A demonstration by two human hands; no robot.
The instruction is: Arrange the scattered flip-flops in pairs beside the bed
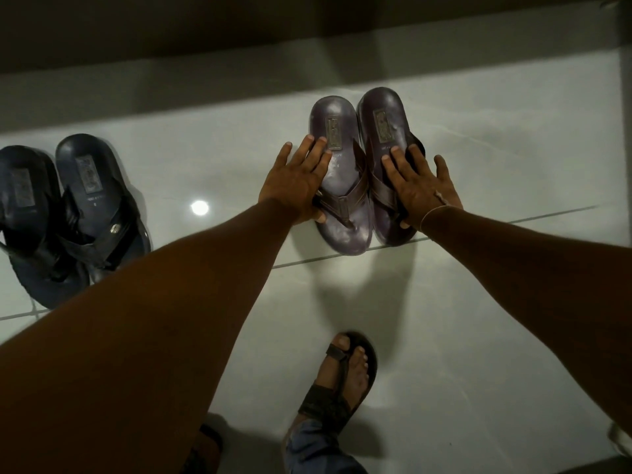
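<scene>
Two brown flip-flops lie side by side on the pale tiled floor, heels toward the dark bed base (239, 25). My left hand (294, 183) grips the outer edge of the left brown flip-flop (343, 179), fingers spread over its sole and thumb tucked by the strap. My right hand (420, 189) holds the right brown flip-flop (378, 104) the same way from its right side. The two soles touch along their inner edges. At the far left a pair of dark blue flip-flops (89, 165) sits close together, one overlapping the other slightly.
My foot in a brown sandal (345, 378) stands on the tiles below the brown pair. A lamp's reflection (200, 207) glints on the glossy floor between the two pairs. Tile joints run diagonally under the flip-flops' toes.
</scene>
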